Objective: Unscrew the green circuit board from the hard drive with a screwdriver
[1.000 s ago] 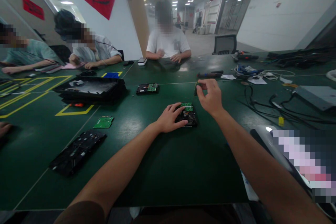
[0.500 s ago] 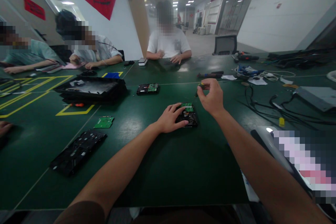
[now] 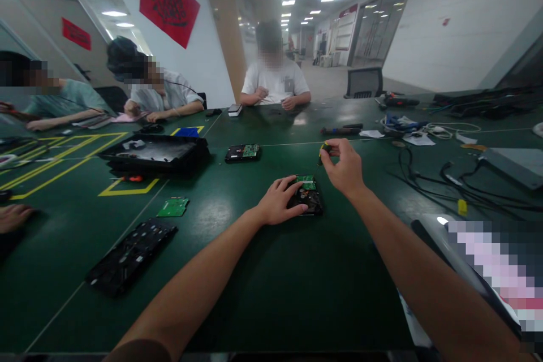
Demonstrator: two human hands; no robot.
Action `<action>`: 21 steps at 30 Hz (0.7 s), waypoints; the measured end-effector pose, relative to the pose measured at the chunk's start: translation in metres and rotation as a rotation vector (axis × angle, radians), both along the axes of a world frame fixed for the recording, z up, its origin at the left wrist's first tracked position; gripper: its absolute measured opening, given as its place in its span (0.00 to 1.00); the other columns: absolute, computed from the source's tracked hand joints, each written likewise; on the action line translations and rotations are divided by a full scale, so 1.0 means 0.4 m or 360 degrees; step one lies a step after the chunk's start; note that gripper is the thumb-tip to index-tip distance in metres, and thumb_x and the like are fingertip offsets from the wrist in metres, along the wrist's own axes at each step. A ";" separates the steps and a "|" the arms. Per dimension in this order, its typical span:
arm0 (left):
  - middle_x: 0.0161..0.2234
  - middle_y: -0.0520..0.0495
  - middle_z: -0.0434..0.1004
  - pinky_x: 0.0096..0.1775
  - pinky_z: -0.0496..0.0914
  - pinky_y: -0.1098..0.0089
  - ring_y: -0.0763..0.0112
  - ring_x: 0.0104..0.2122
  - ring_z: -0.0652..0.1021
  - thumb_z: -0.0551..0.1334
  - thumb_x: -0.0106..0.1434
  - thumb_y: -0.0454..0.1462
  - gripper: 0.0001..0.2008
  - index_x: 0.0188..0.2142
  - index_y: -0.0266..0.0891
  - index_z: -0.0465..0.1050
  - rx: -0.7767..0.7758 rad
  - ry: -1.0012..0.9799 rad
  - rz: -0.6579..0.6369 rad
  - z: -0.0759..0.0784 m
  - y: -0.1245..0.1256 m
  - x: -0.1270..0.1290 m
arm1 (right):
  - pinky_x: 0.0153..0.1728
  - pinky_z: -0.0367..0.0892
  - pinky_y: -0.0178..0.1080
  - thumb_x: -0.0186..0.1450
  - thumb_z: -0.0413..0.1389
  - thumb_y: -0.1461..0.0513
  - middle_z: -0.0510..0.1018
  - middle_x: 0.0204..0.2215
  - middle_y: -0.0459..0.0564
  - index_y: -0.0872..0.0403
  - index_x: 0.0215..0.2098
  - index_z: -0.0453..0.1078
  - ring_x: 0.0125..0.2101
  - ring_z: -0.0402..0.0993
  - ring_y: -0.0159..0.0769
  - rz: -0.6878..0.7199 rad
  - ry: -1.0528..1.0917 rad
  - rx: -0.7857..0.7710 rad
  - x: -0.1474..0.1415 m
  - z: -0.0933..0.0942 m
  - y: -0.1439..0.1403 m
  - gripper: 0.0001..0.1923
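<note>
— Compared with the frame one second ago, what has changed for you?

— Your right hand (image 3: pixel 344 168) has come a little lower and closer to the hard drive (image 3: pixel 306 197); before, it was held higher above it. Your view has also tipped slightly, so everything on the table sits lower in the picture. Your left hand (image 3: pixel 278 202) has not shifted on the drive.

— How is your left hand placed?

— It lies flat and spread open, with the fingers (image 3: pixel 292 184) pressing on the near and left part of the hard drive. It grips nothing; it only rests on top.

— And your right hand?

— It is closed in a pinch. Thumb and fingertips hold the top of a small screwdriver (image 3: pixel 322 152) with a dark and yellow handle. The tool is above the far right corner of the drive. I cannot tell if its tip touches the drive.

— Where is the drive?

— It lies on the green table (image 3: pixel 271 283), in front of you, near the middle. Its small green circuit board (image 3: pixel 306 182) faces up at the far end.

— What else is around?

— A second drive (image 3: pixel 242 153) lies further away to the left, well apart. A black tray (image 3: pixel 155 154) stands beyond the yellow lines, a loose green board (image 3: pixel 173 207) is near it, and a flat black panel (image 3: pixel 131 256) lies closer to you on the left. Cables (image 3: pixel 428 175) are on the right side. Three other people sit at the far edge of the table, and another person's hand (image 3: pixel 14 218) rests at the left border.
</note>
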State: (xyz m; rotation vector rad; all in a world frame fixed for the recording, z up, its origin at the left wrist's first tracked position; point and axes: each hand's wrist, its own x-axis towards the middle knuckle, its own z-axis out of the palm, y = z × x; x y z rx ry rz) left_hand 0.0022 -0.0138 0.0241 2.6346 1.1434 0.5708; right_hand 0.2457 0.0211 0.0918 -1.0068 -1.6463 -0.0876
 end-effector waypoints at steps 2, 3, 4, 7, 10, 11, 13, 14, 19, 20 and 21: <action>0.72 0.41 0.53 0.67 0.57 0.44 0.44 0.68 0.58 0.57 0.67 0.63 0.42 0.73 0.48 0.54 -0.0002 0.0003 0.0003 0.002 -0.001 0.000 | 0.43 0.77 0.49 0.69 0.57 0.60 0.77 0.44 0.55 0.52 0.49 0.70 0.41 0.78 0.44 0.0005 -0.0047 0.0016 0.000 0.001 -0.001 0.11; 0.72 0.40 0.53 0.67 0.57 0.44 0.44 0.68 0.58 0.57 0.67 0.63 0.42 0.73 0.48 0.54 -0.0002 0.0003 0.0004 0.003 -0.002 0.000 | 0.43 0.76 0.49 0.70 0.56 0.61 0.77 0.44 0.56 0.52 0.50 0.70 0.42 0.77 0.44 -0.0003 -0.0067 0.0034 0.000 0.001 -0.002 0.11; 0.72 0.40 0.53 0.67 0.57 0.44 0.44 0.68 0.59 0.57 0.67 0.63 0.42 0.73 0.48 0.54 -0.0002 0.0001 0.0003 0.003 -0.003 0.001 | 0.44 0.76 0.50 0.70 0.56 0.61 0.76 0.45 0.56 0.52 0.50 0.70 0.42 0.77 0.44 -0.0019 -0.0078 0.0052 0.001 0.002 -0.002 0.11; 0.71 0.39 0.54 0.67 0.58 0.44 0.44 0.68 0.59 0.57 0.67 0.63 0.42 0.72 0.48 0.55 0.0006 -0.0007 0.0002 0.007 -0.004 0.001 | 0.43 0.77 0.50 0.68 0.57 0.62 0.76 0.45 0.57 0.52 0.47 0.69 0.42 0.77 0.45 -0.0064 -0.0038 0.0078 0.001 0.005 -0.001 0.09; 0.71 0.38 0.54 0.67 0.58 0.44 0.44 0.68 0.59 0.56 0.67 0.63 0.42 0.72 0.46 0.55 0.0024 0.0002 -0.0016 0.010 -0.004 0.002 | 0.41 0.77 0.49 0.67 0.59 0.61 0.77 0.43 0.55 0.51 0.45 0.68 0.40 0.77 0.44 -0.0044 0.0004 0.0047 0.000 0.008 -0.001 0.09; 0.71 0.38 0.54 0.67 0.57 0.45 0.44 0.68 0.59 0.56 0.67 0.63 0.42 0.72 0.45 0.55 0.0027 0.0006 -0.0020 0.010 -0.004 0.002 | 0.41 0.77 0.50 0.67 0.59 0.60 0.77 0.42 0.54 0.51 0.45 0.68 0.39 0.77 0.44 -0.0035 0.0000 0.0036 -0.001 0.009 -0.002 0.09; 0.71 0.38 0.54 0.68 0.57 0.45 0.44 0.68 0.59 0.56 0.67 0.63 0.43 0.72 0.45 0.55 0.0022 0.0008 -0.0018 0.011 -0.004 0.002 | 0.42 0.76 0.50 0.68 0.58 0.60 0.77 0.42 0.54 0.50 0.46 0.69 0.38 0.77 0.44 -0.0026 -0.0029 0.0033 -0.002 0.011 -0.004 0.08; 0.71 0.38 0.54 0.67 0.57 0.44 0.44 0.68 0.59 0.56 0.67 0.63 0.42 0.73 0.46 0.55 0.0016 0.0005 -0.0011 0.010 -0.004 0.002 | 0.42 0.76 0.51 0.68 0.58 0.60 0.76 0.42 0.54 0.51 0.46 0.70 0.39 0.76 0.44 -0.0026 -0.0045 0.0040 -0.003 0.011 -0.006 0.08; 0.72 0.40 0.53 0.67 0.57 0.43 0.44 0.69 0.58 0.57 0.67 0.63 0.42 0.72 0.48 0.55 -0.0004 0.0000 0.0001 0.008 -0.003 0.002 | 0.42 0.76 0.50 0.67 0.58 0.61 0.74 0.44 0.58 0.52 0.45 0.69 0.42 0.75 0.46 -0.0069 -0.0025 0.0090 0.001 0.007 -0.002 0.09; 0.72 0.40 0.53 0.67 0.57 0.43 0.44 0.69 0.58 0.57 0.67 0.63 0.42 0.72 0.48 0.55 -0.0003 0.0000 0.0000 0.008 -0.003 0.002 | 0.41 0.77 0.50 0.67 0.59 0.61 0.75 0.44 0.58 0.52 0.45 0.68 0.43 0.75 0.47 -0.0061 -0.0012 0.0091 0.002 0.006 0.000 0.09; 0.72 0.40 0.53 0.67 0.57 0.43 0.44 0.69 0.58 0.57 0.67 0.63 0.42 0.72 0.48 0.55 -0.0001 0.0000 0.0000 0.007 -0.002 0.002 | 0.41 0.77 0.49 0.67 0.60 0.61 0.75 0.44 0.58 0.52 0.45 0.68 0.43 0.76 0.46 -0.0046 -0.0006 0.0083 0.002 0.005 0.001 0.09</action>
